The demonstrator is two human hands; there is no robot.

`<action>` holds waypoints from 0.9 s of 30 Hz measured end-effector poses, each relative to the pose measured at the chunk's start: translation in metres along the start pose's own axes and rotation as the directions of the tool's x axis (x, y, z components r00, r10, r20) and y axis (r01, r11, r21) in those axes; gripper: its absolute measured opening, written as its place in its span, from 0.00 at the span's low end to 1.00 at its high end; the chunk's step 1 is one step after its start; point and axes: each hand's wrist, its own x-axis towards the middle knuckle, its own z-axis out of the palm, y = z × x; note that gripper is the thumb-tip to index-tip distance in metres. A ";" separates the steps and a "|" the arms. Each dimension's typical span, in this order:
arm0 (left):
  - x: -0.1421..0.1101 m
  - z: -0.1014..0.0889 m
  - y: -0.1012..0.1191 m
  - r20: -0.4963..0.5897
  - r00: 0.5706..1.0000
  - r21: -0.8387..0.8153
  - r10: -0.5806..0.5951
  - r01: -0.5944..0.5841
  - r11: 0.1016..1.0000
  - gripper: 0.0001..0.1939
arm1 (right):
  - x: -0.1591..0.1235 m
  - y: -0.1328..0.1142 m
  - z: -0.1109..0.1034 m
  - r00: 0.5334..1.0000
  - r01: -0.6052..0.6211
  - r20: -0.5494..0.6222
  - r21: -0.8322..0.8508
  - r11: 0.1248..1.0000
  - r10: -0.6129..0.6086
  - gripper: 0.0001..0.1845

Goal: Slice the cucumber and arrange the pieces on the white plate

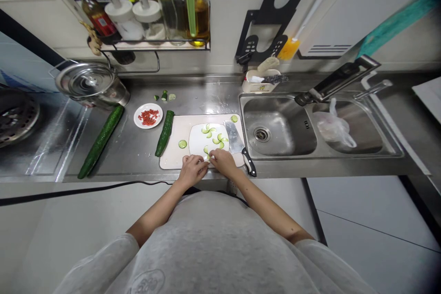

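Observation:
A white square plate point(196, 140) lies on the pale cutting board point(177, 158). Thin cucumber slices point(219, 140) form curved flower-like clusters on it. At the plate's near edge, my right hand point(223, 161) pinches a small cucumber slice point(208, 157). Close by on the left, my left hand point(193, 170) has its fingers curled together at the plate's edge; whether they hold anything is hidden. A kitchen knife point(234, 138) with a black handle rests right of the plate. Round cucumber slices point(182, 144) lie on the board, and a cut cucumber point(165, 133) leans along its left edge.
Left of the board are a small plate of chopped red pieces point(140, 122), a whole cucumber point(101, 141) and a lidded steel pot point(91, 85). Cucumber ends point(164, 95) lie behind. To the right is a double sink point(279, 147) holding a plastic bag point(334, 126). A condiment rack point(155, 46) hangs above.

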 end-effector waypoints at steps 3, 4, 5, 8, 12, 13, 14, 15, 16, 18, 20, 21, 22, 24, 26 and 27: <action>0.000 0.002 0.000 -0.042 0.997 -0.013 -0.066 0.065 0.998 0.13 | 0.001 0.001 0.001 1.000 0.004 0.002 0.013 1.000 -0.004 0.11; 0.001 0.002 0.000 -0.060 0.994 -0.020 -0.095 0.094 0.995 0.12 | 0.001 0.001 0.001 1.000 0.004 0.005 0.017 1.000 -0.005 0.11; 0.002 0.002 0.000 -0.073 0.990 -0.027 -0.122 0.121 0.992 0.12 | 0.001 0.002 0.001 1.000 0.005 0.008 0.021 1.000 -0.005 0.12; 0.007 0.002 0.002 -0.070 0.981 -0.039 -0.181 0.178 0.983 0.12 | 0.001 0.002 0.000 1.000 0.005 0.012 0.025 1.000 -0.005 0.12; 0.012 0.001 0.006 -0.040 0.980 -0.049 -0.193 0.191 0.980 0.11 | 0.002 0.002 -0.001 1.000 0.008 0.015 0.019 1.000 -0.008 0.13; 0.013 0.002 0.007 -0.039 0.981 -0.053 -0.192 0.189 0.980 0.11 | 0.002 0.002 -0.001 1.000 0.010 0.017 0.021 1.000 -0.011 0.14; 0.014 0.002 0.007 -0.040 0.981 -0.058 -0.191 0.189 0.980 0.11 | 0.002 0.002 -0.001 1.000 0.012 0.019 0.025 1.000 -0.013 0.14; 0.014 0.003 0.007 -0.044 0.980 -0.063 -0.194 0.191 0.980 0.10 | 0.002 0.003 -0.001 1.000 0.015 0.021 0.035 0.999 -0.015 0.15; 0.015 0.003 0.007 -0.053 0.978 -0.070 -0.202 0.198 0.978 0.10 | 0.002 0.003 -0.001 1.000 0.016 0.021 0.050 0.999 -0.017 0.15; 0.015 0.002 0.004 -0.092 0.969 -0.085 -0.230 0.223 0.971 0.10 | 0.002 0.005 -0.002 1.000 0.016 0.010 0.094 0.995 -0.018 0.15; 0.015 0.000 -0.001 -0.150 0.955 -0.094 -0.257 0.245 0.965 0.10 | 0.002 0.008 -0.004 1.000 0.010 -0.020 0.136 0.991 -0.008 0.15; 0.015 -0.002 -0.003 -0.179 0.949 -0.092 -0.261 0.248 0.964 0.10 | 0.001 0.009 -0.005 0.999 0.001 -0.038 0.146 0.989 0.005 0.15; 0.014 -0.003 -0.005 -0.202 0.946 -0.085 -0.255 0.242 0.966 0.11 | 0.001 0.010 -0.006 0.998 -0.012 -0.054 0.146 0.989 0.020 0.15; 0.013 -0.006 -0.008 -0.214 0.955 -0.060 -0.207 0.198 0.978 0.11 | 0.001 0.010 -0.007 0.997 -0.031 -0.069 0.125 0.992 0.040 0.14; 0.012 -0.007 -0.009 -0.188 0.973 -0.036 -0.134 0.129 0.991 0.11 | 0.000 0.009 -0.007 0.997 -0.030 -0.062 0.092 0.995 0.035 0.13; 0.012 -0.006 -0.008 -0.170 0.980 -0.030 -0.102 0.098 0.995 0.10 | 0.000 0.007 -0.006 0.998 -0.022 -0.053 0.077 0.997 0.026 0.13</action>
